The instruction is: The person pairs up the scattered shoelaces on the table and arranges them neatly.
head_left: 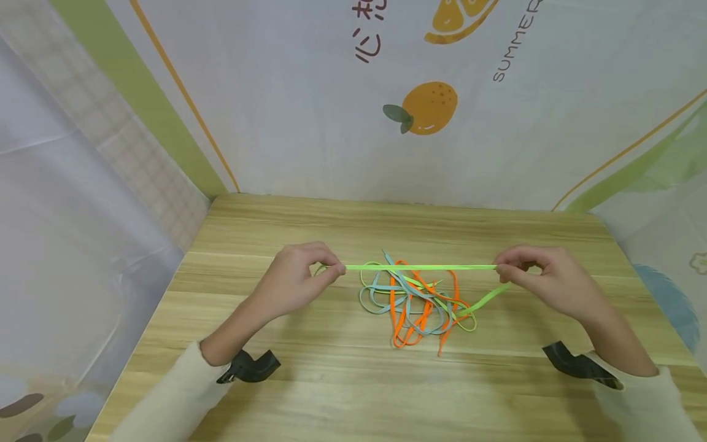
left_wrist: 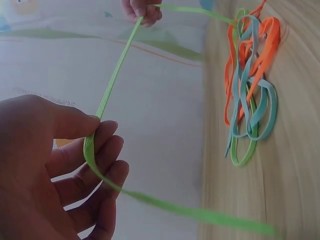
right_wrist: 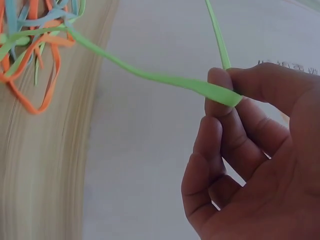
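Observation:
A flat neon-green shoelace (head_left: 420,267) is stretched straight between the two hands, above the table. My left hand (head_left: 301,276) pinches it between thumb and index finger, and in the left wrist view a loose tail of the lace hangs past the fingers. At the other side my right hand (head_left: 544,279) pinches the lace the same way. From there the lace runs slackly down into a tangled pile, where orange shoelaces (head_left: 399,307) and light blue shoelaces (head_left: 411,298) lie looped over each other with more green lace.
The pile lies on a wood-grain table (head_left: 342,380). Behind the table hangs a white cloth (head_left: 309,123) printed with fruit and lettering. Black wrist mounts (head_left: 254,367) sit at both sleeve cuffs.

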`<control>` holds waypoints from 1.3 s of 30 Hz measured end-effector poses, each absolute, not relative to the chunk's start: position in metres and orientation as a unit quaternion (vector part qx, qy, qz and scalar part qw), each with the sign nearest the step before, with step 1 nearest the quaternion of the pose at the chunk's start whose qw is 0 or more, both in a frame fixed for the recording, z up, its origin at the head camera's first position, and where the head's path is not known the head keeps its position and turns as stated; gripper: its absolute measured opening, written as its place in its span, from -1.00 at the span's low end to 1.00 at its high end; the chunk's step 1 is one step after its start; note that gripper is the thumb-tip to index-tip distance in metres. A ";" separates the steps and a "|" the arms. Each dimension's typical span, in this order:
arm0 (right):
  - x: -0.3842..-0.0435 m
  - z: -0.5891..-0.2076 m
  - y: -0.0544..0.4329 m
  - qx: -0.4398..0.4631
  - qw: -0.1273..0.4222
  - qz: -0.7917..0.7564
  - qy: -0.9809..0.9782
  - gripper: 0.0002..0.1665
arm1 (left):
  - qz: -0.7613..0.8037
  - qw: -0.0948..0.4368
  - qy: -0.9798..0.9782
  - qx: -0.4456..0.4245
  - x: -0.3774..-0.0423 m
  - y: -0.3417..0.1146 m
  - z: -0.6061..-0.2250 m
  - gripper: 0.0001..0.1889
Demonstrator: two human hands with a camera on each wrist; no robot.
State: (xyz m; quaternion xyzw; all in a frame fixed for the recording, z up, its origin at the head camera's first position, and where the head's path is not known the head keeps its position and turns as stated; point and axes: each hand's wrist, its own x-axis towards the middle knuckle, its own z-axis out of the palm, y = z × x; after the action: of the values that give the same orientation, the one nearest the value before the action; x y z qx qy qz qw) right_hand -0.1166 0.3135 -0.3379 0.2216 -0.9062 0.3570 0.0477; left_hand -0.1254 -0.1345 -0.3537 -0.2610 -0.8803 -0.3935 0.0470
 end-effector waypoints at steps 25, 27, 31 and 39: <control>-0.113 -0.352 0.371 0.117 0.003 0.363 -0.925 -0.81 | -0.385 0.021 -0.901 -0.198 -0.139 -0.168 -0.364 -0.87; -0.113 -0.354 0.376 0.108 -0.001 0.363 -0.925 -0.79 | -0.384 0.020 -0.902 -0.196 -0.141 -0.170 -0.366 -0.86; -0.113 -0.359 0.386 0.097 -0.007 0.372 -0.923 -0.76 | -0.384 0.015 -0.903 -0.192 -0.143 -0.175 -0.369 -0.86; -0.116 -0.372 0.408 0.072 -0.009 0.385 -0.920 -0.77 | -0.382 0.007 -0.906 -0.185 -0.149 -0.185 -0.376 -0.84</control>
State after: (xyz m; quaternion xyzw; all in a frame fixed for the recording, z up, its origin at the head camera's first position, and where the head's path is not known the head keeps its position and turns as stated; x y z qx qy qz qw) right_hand -0.1160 0.4077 -0.3721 0.0721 -0.9202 0.3847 -0.0090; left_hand -0.1489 -0.1853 -0.3758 -0.1854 -0.9055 -0.3815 0.0066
